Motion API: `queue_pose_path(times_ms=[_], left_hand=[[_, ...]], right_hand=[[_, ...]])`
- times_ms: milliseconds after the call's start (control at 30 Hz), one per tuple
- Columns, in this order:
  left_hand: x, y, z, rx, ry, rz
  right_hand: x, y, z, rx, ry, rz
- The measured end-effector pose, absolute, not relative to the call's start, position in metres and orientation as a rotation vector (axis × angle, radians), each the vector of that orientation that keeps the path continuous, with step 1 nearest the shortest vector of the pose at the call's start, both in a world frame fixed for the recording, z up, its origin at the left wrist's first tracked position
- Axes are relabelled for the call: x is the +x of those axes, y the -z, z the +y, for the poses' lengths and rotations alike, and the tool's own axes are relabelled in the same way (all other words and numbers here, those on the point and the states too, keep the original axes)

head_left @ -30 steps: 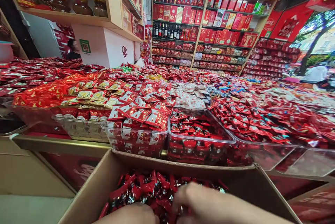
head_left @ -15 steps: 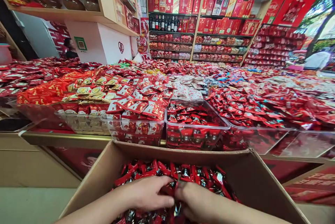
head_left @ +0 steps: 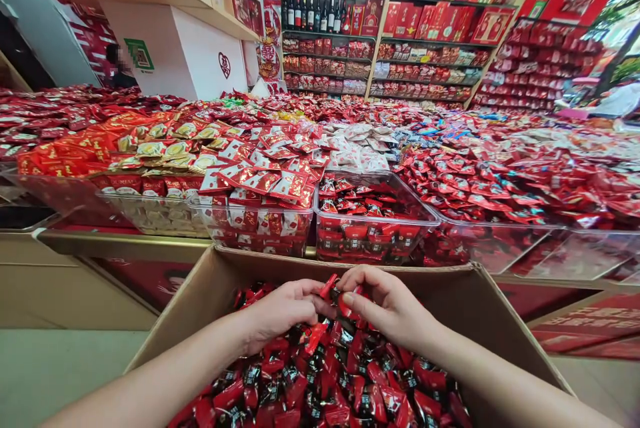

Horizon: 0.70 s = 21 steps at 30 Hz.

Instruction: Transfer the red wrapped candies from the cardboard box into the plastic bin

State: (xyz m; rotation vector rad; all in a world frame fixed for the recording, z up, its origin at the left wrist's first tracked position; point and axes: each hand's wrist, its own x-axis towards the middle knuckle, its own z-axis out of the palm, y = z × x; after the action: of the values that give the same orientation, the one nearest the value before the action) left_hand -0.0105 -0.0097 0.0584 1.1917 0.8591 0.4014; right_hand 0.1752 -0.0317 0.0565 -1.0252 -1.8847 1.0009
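Note:
A brown cardboard box [head_left: 200,308] in front of me is full of small red and black wrapped candies [head_left: 345,381]. My left hand [head_left: 280,311] and my right hand [head_left: 387,305] are raised together over the back of the box. Both have their fingers curled round a clump of the wrapped candies between them. Red wrappers stick up between the fingertips. Just beyond the box stands a clear plastic bin [head_left: 375,221] partly filled with the same kind of red candy.
A wide counter holds several clear bins and heaps of red candy packets [head_left: 260,181]. Wall shelves [head_left: 380,28] at the back carry red gift boxes and bottles. A person [head_left: 117,65] stands far left, beside a white pillar.
Both hands rose from deep in the box, carrying a handful of candies up to its back edge. The view tilted down, so the box fills more of the frame.

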Motion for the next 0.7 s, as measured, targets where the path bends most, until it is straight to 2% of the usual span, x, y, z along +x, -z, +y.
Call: queue_pose_path(times_ms=[167, 300, 400, 567, 700], left_hand=[[-0.006, -0.064, -0.013, 1.181, -0.534, 0.955], [-0.007, -0.062, -0.011, 1.306, -0.575, 0.983], [-0.009, -0.072, -0.01, 1.442, -0.471, 0.957], [-0.019, -0.105, 0.003, 1.844, -0.288, 1.113], [-0.03, -0.122, 0.024, 2.206, -0.288, 1.395]], right_hand=[[0.167, -0.042, -0.036, -1.074, -1.238, -1.62], [0.161, -0.048, -0.041, -1.152, -1.311, -1.635], [0.167, -0.065, -0.041, -1.161, -1.186, -1.814], [0.204, -0.089, -0.033, -1.155, -0.772, -2.277], [0.255, -0.077, -0.025, -1.314, -0.606, -2.379]])
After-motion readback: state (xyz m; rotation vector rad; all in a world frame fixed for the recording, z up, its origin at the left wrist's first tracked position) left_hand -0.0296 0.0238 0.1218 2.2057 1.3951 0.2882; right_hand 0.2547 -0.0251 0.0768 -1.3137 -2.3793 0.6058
